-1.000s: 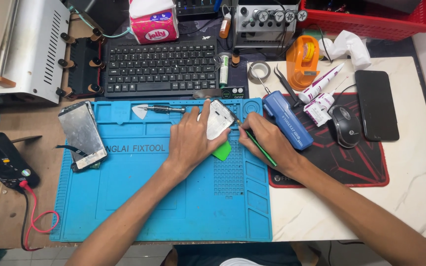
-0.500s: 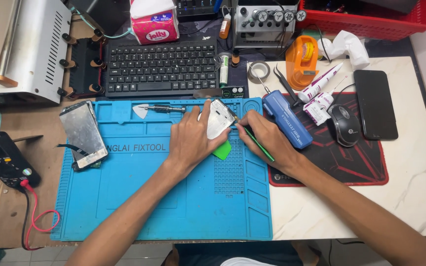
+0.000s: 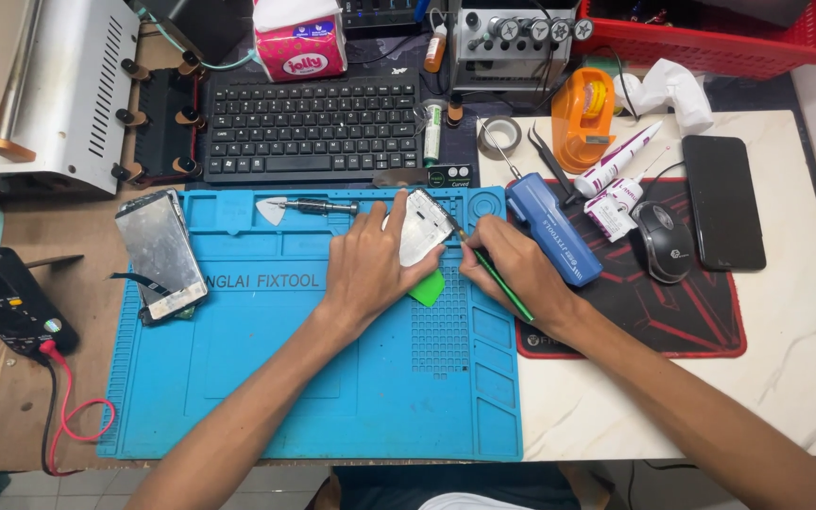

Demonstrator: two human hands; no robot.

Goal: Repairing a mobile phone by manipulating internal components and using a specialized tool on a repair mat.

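Your left hand (image 3: 370, 269) lies flat and spread over the white phone frame (image 3: 419, 227), pinning it to the blue work mat (image 3: 266, 378) near the mat's upper edge; keep that pressure even so the frame cannot skid. Your right hand (image 3: 512, 269) is closed in a pen-like grip around a thin green-handled tool (image 3: 501, 283), its tip touching the frame's right edge. Hold the tool shallow and work along the edge in short strokes, I'd judge, rather than levering hard at one spot. The frame looks pale and glossy, tilted with its top toward the keyboard (image 3: 309, 127), and a small green pick (image 3: 427, 286) pokes out from under your left palm just beside it. A separate cracked screen panel (image 3: 158, 250) rests well apart at the mat's left side.
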